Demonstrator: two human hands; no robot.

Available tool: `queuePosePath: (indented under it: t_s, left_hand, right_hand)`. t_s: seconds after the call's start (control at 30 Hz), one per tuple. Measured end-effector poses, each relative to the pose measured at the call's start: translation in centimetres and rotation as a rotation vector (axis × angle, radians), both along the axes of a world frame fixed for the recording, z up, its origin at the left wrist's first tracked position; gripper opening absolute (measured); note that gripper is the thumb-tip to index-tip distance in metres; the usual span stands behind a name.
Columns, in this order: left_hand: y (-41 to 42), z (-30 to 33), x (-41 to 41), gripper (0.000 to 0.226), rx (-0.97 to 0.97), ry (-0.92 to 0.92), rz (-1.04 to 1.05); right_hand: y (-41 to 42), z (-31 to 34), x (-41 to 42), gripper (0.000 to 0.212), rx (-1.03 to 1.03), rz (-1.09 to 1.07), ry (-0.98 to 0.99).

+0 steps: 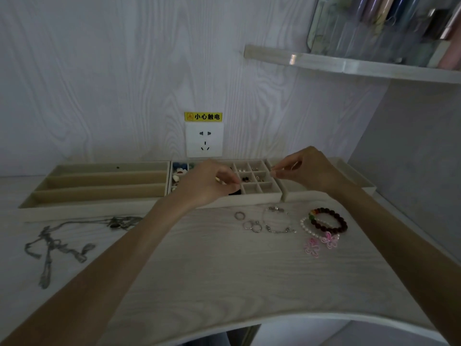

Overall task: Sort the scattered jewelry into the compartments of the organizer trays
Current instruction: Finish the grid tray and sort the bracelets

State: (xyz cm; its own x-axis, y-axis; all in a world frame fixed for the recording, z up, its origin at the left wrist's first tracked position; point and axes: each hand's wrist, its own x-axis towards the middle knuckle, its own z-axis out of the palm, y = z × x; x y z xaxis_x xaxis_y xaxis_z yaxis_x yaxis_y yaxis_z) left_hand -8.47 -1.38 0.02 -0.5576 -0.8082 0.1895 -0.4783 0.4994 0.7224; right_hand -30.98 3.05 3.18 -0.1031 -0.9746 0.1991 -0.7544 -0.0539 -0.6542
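White counter (224,270): both hands pinch tiny pieces over the middle tray (262,196), left hand (207,183), right hand (304,171); next, drop each into a small compartment.

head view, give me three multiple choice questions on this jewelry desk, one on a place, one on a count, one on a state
1. Where does the dark bead bracelet lie?
A. on the desk right of the silver rings
B. in the long-slot tray
C. on the shelf

2. How many pink flower ornaments lie on the desk?
A. one
B. two
C. four

3. What state are the long slots of the left tray in?
A. packed with necklaces
B. covered by a lid
C. almost bare

Answers:
1. A, it sits on the desk to the right of the silver rings, in front of the trays.
2. B, two pink flowers lie side by side below the bracelet.
3. C, only one small dark speck shows in the back slot.
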Motion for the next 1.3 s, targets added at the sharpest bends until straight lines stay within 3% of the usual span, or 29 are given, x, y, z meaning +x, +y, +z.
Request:
queuePosePath:
  t_s: [0.2,0.47,0.6,0.77,1.1,1.3]
  left_hand:
    - [0.4,0.2,1.4,0.011,0.077,-0.091,-0.086]
    - [2.4,-0.9,-0.3,0.038,0.028,-0.389,-0.259]
    - [2.9,-1.5,-0.8,0.034,-0.013,-0.411,-0.255]
    - [2.9,-1.5,0.1,0.022,-0.030,-0.417,-0.197]
    - [2.7,-1.1,1.7,0.021,0.010,-0.391,-0.151]
    - [3.4,-0.6,1.4,0.022,-0.056,-0.420,-0.058]
  right_hand:
    - [0.3,0.7,0.1,0.007,0.074,0.087,-0.028]
    - [2.0,1.6,-1.0,0.006,0.155,0.152,-0.017]
    - [3.1,1.3,-1.9,0.006,0.281,0.177,-0.022]
    - [4.3,1.5,-2.4,0.014,0.248,0.201,-0.043]
    - [2.8,-2.1,2.4,0.014,0.225,0.405,0.248]
    - [2.6,-2.5,3.0,0.021,0.301,0.439,0.269]
